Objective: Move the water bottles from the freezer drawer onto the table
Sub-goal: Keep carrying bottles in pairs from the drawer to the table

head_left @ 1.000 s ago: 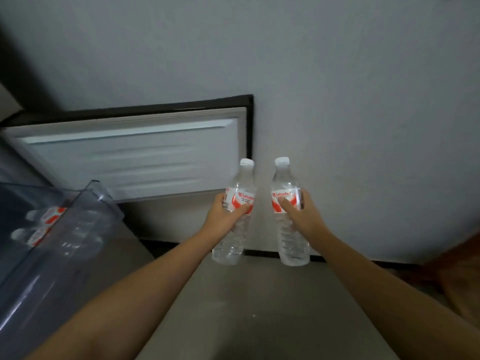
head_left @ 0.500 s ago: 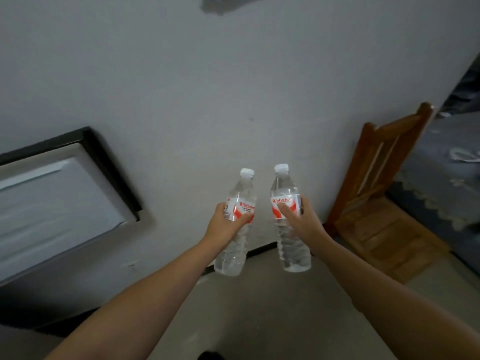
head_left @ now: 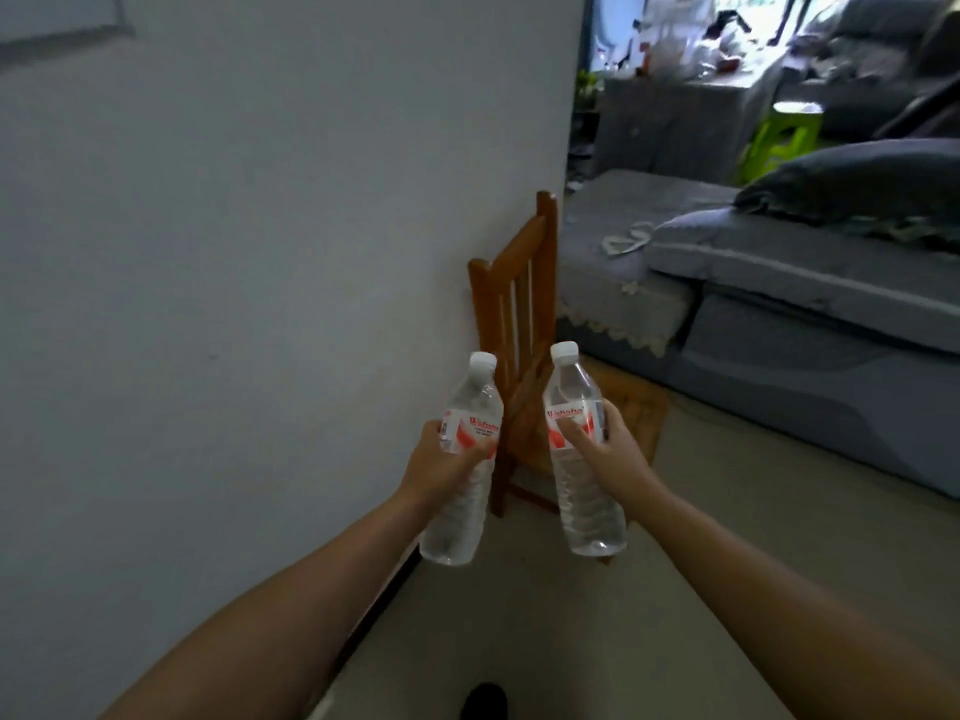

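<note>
Person: two forearms, bare to the frame edge, no sleeves; left hand (head_left: 447, 462) and right hand (head_left: 610, 449) ungloved.

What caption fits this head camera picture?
Two hands, left and right, carry water bottles past a wooden chair.
</note>
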Tool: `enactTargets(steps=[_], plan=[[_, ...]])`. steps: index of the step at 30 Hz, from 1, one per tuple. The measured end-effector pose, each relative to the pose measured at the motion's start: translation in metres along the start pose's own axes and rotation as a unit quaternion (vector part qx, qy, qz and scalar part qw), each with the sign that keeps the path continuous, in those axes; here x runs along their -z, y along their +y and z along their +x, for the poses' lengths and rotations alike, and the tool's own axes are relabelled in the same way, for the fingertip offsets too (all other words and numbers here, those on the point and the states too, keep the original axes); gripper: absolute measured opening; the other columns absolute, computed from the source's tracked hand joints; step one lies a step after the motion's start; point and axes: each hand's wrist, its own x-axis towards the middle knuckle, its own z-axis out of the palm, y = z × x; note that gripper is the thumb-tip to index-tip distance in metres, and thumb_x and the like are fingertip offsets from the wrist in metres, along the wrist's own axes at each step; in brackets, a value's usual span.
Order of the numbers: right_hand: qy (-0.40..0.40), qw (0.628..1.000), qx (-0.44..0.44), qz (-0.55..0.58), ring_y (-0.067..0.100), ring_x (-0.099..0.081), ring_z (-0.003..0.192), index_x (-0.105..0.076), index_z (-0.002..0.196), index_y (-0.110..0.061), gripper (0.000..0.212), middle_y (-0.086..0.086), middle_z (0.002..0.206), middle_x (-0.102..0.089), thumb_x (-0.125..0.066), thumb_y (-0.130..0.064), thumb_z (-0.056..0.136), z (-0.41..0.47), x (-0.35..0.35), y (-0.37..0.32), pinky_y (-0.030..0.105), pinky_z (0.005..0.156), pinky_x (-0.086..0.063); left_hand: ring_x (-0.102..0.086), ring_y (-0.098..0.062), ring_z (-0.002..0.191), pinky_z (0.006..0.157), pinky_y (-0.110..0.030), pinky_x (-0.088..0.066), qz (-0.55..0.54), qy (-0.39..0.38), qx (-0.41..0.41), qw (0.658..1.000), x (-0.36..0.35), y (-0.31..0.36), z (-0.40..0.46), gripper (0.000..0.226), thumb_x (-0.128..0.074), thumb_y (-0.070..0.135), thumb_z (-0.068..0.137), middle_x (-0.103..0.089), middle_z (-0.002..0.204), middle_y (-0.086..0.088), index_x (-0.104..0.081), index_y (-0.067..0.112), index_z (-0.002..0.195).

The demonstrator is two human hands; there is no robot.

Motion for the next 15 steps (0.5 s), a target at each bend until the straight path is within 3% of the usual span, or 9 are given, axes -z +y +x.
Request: enactTargets(steps=[2, 5, 8, 15], plan=[[0.035, 0.999, -0.002, 0.024, 0.018, -0.065, 0.103, -0.034, 0.141, -0.027, 0.069, 0.0, 0.122, -0.061, -0.063, -0.049, 0.083, 0.013, 0.016, 0.0, 0.042, 0.087, -0.055, -0.067, -0.001, 0.077, 0.058, -0.013, -0.05, 0.022, -0.039, -0.035, 0.998, -0.012, 0.014, 0.032, 0.032, -0.072, 0.045, 0.077, -0.066, 0.091, 0.009, -0.058, 0.027, 0.1], [0.082, 0.995, -0.013, 0.058, 0.014, -0.069, 0.091, -0.039, 0.135, -0.026, 0.06, 0.0, 0.114, -0.064, -0.063, -0.046, 0.085, 0.022, 0.036, 0.002, 0.031, 0.071, -0.058, -0.064, 0.0, 0.077, 0.053, -0.009, -0.044, 0.033, -0.092, -0.045, 0.994, -0.029, 0.03, 0.07, 0.05, -0.069, 0.054, 0.075, -0.063, 0.095, 0.012, -0.051, 0.026, 0.112], [0.141, 0.985, -0.024, 0.097, 0.009, -0.071, 0.082, -0.043, 0.129, -0.027, 0.052, -0.002, 0.107, -0.066, -0.064, -0.044, 0.084, 0.02, 0.053, 0.011, 0.018, 0.057, -0.054, -0.061, 0.002, 0.075, 0.043, -0.007, -0.042, 0.026, -0.145, -0.048, 0.988, -0.053, 0.039, 0.097, 0.053, -0.07, 0.055, 0.074, -0.059, 0.093, 0.016, -0.043, 0.033, 0.114], [0.3, 0.939, -0.076, 0.149, 0.01, -0.07, 0.078, -0.05, 0.118, -0.024, 0.038, 0.0, 0.099, -0.067, -0.066, -0.035, 0.085, -0.001, 0.109, 0.042, 0.021, 0.057, -0.055, -0.071, -0.013, 0.078, 0.052, -0.015, -0.052, 0.018, -0.287, -0.06, 0.956, -0.145, 0.059, 0.122, 0.052, -0.074, 0.045, 0.074, -0.066, 0.099, 0.001, -0.047, 0.023, 0.114]])
